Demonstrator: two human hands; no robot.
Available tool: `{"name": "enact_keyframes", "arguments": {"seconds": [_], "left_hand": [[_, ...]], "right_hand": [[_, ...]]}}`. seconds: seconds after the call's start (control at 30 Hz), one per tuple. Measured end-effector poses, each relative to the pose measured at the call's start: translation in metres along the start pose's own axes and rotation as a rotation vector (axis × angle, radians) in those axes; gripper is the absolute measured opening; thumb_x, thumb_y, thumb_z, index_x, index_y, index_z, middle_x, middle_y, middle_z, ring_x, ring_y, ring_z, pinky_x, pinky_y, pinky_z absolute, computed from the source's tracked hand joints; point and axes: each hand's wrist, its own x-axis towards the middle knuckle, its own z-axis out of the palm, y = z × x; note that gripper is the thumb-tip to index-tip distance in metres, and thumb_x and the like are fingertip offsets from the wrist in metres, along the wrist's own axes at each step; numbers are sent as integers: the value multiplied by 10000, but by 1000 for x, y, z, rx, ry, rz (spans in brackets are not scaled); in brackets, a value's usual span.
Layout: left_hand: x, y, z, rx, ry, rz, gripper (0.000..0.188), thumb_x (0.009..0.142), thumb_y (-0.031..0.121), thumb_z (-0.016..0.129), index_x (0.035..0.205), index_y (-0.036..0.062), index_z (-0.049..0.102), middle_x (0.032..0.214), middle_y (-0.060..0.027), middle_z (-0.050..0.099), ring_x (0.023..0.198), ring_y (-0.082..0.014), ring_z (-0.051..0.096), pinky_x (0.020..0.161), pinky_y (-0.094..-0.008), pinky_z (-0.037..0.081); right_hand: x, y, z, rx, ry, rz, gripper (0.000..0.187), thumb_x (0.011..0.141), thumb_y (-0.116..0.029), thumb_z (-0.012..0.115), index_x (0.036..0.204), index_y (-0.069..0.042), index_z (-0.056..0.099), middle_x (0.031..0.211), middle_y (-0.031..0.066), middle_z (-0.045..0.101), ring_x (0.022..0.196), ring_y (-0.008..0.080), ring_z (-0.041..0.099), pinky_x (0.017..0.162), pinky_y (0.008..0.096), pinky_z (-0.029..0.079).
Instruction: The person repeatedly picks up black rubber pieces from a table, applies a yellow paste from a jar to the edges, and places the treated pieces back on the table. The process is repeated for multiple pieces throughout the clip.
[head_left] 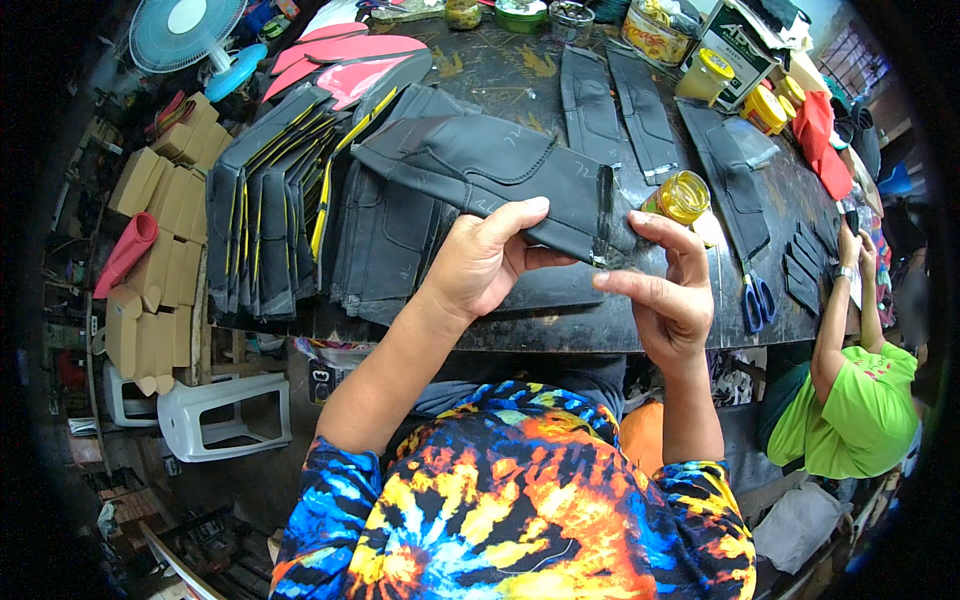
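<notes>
A broad, dark, scuffed surface (490,78) is covered in part with work, and the largest thing on it is a thick row of black folded pieces with yellow edges (270,215), set to the left of a long black leather-like panel (475,165) that is held raised above the near part of the surface. Beneath this panel a flat pile of matching black pieces (380,255) is laid; beyond its left end glossy pink flat shapes (350,50) are placed, and to its right another long black piece (725,185) is seen lying apart. The held panel looks thin and is judged light, bendable and fairly smooth, unlikely to break, though its right end could crease; it is best taken by its long near edge, pinched from both faces, with the curved stitching left free. That edge is gripped by the left hand (490,255), thumb on the upper face and fingers tucked below. At the panel's right end the right hand (670,285) is held wide, its digits spread; whether the panel is touched by them cannot be told. Well right of the panel, blue-handled scissors (757,302) are laid, and just beyond its right end a small clear round jar with amber contents (683,198) is stood.
</notes>
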Motion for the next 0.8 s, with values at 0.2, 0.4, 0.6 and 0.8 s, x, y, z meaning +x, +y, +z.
{"name": "enact_keyframes", "arguments": {"seconds": [0.2, 0.4, 0.6, 0.8], "left_hand": [[-2, 6, -3, 82, -101, -47, 290, 998, 106, 621, 1246, -40, 655, 1184, -135, 724, 1084, -255, 711, 948, -463, 594], [13, 18, -19, 833, -71, 92, 388, 956, 93, 688, 1306, -53, 610, 1251, -90, 686, 1153, -166, 616, 1031, -334, 484], [72, 37, -38, 698, 50, 495, 598, 950, -21, 655, 1484, -15, 387, 1417, -145, 566, 1303, -217, 555, 1134, -376, 426], [165, 47, -70, 750, 61, 411, 535, 911, 5, 689, 1393, -11, 458, 1209, -171, 682, 1046, -225, 698, 890, -363, 583]], "right_hand": [[-17, 30, -50, -167, 305, 76, 430, 858, 102, 607, 1270, -8, 659, 1317, 176, 618, 1214, 290, 609, 1016, 388, 478], [-56, 116, -97, -424, 138, 701, 526, 922, -46, 685, 1435, -117, 595, 1047, 101, 690, 984, 200, 639, 905, 332, 499], [-75, 164, -75, -969, -44, 466, 551, 906, -281, 738, 1408, -107, 591, 1034, 141, 647, 967, 345, 612, 856, 468, 494], [-70, 162, -68, -959, -33, 503, 655, 900, -297, 742, 1481, -110, 505, 1055, 134, 627, 995, 348, 589, 866, 470, 476]]}}
